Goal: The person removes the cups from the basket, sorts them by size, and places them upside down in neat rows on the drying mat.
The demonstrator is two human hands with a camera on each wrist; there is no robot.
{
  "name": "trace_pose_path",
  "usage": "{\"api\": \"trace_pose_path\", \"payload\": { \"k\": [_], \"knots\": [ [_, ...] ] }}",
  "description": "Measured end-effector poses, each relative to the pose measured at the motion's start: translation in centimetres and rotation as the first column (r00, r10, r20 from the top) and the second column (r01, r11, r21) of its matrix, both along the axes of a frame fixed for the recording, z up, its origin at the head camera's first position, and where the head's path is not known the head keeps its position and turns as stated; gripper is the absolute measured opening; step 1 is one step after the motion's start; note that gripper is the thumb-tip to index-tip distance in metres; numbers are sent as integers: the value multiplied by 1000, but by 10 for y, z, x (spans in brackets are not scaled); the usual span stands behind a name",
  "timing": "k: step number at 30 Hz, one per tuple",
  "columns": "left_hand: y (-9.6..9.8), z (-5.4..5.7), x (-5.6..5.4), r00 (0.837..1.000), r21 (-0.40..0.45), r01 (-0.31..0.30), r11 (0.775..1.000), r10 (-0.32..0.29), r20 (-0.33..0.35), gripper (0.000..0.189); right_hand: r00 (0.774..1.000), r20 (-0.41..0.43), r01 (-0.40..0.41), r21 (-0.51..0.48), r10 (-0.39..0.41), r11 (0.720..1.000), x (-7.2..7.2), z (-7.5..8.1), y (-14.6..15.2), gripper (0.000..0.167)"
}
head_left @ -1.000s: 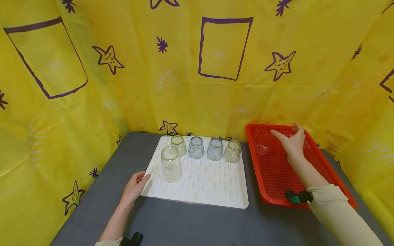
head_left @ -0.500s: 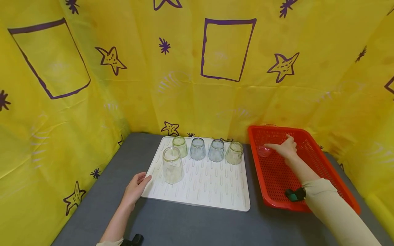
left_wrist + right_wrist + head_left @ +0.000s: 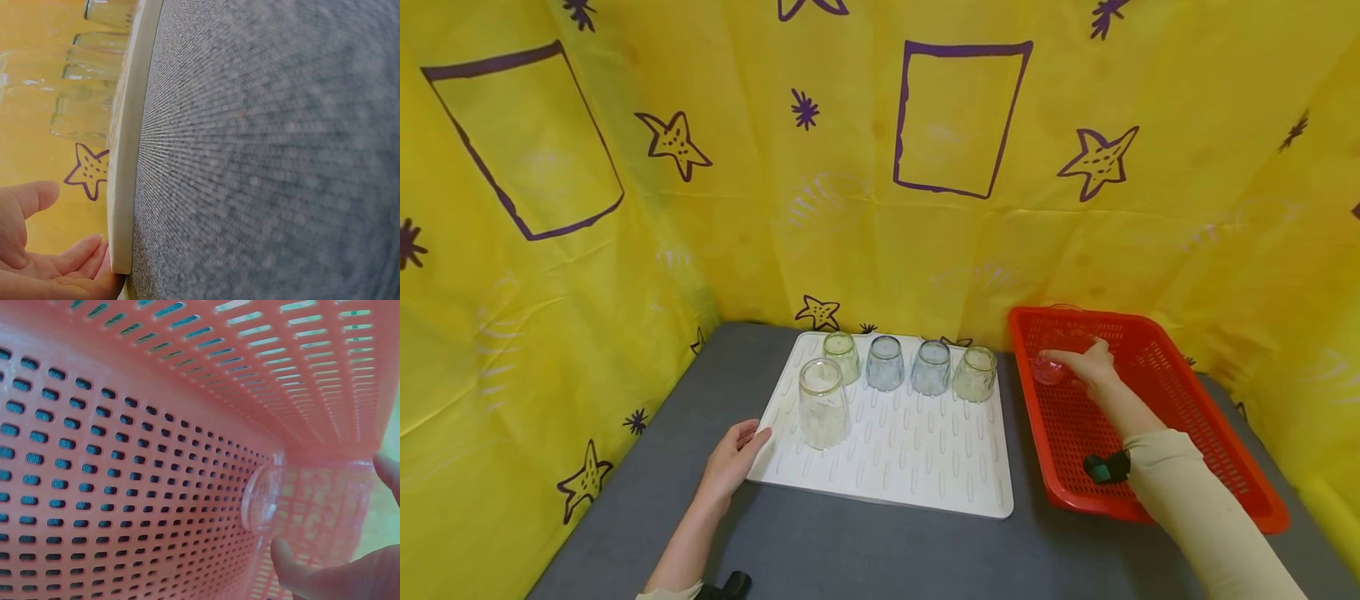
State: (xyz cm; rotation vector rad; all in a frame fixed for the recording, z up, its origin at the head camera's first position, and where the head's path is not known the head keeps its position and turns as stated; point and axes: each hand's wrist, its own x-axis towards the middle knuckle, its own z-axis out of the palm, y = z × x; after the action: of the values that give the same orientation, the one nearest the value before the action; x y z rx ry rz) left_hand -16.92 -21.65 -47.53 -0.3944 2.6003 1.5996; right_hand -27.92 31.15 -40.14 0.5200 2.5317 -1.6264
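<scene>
My right hand [image 3: 1093, 367] reaches into the red plastic basket [image 3: 1045, 483], beside a clear drinking glass [image 3: 1048, 368] at its far left corner. In the right wrist view, thumb and a finger are spread apart close to the glass [image 3: 312, 512]; my other fingers are mostly hidden. My left hand [image 3: 735, 457] touches the left edge of a white ridged mat [image 3: 910, 467], its thumb raised off the edge in the left wrist view. On the mat stand a tall clear glass [image 3: 823, 408] and several short tinted glasses, such as a blue one [image 3: 885, 364].
Grey cloth [image 3: 850, 550] covers the table under mat and basket. A yellow curtain [image 3: 820, 208] with purple starfish drawings hangs behind and at the sides. The basket's perforated walls [image 3: 262, 344] rise around my right hand.
My right hand has come down and left into the basket, nearer the clear glass. My left hand stays at the mat's edge. The view has shifted slightly.
</scene>
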Motion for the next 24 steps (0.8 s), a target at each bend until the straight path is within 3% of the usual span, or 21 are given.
{"api": "trace_pose_path", "payload": {
  "k": [11, 24],
  "knots": [
    [1, 0, 0, 1000, -5, -7, 1000, 7, -10, 61, 995, -72, 74, 49, -71, 996, -1, -3, -2, 98],
    [2, 2, 1, 1000, -13, -11, 1000, 11, -10, 60, 991, -113, 86, 80, -76, 993, 1, -5, -2, 100]
  ]
}}
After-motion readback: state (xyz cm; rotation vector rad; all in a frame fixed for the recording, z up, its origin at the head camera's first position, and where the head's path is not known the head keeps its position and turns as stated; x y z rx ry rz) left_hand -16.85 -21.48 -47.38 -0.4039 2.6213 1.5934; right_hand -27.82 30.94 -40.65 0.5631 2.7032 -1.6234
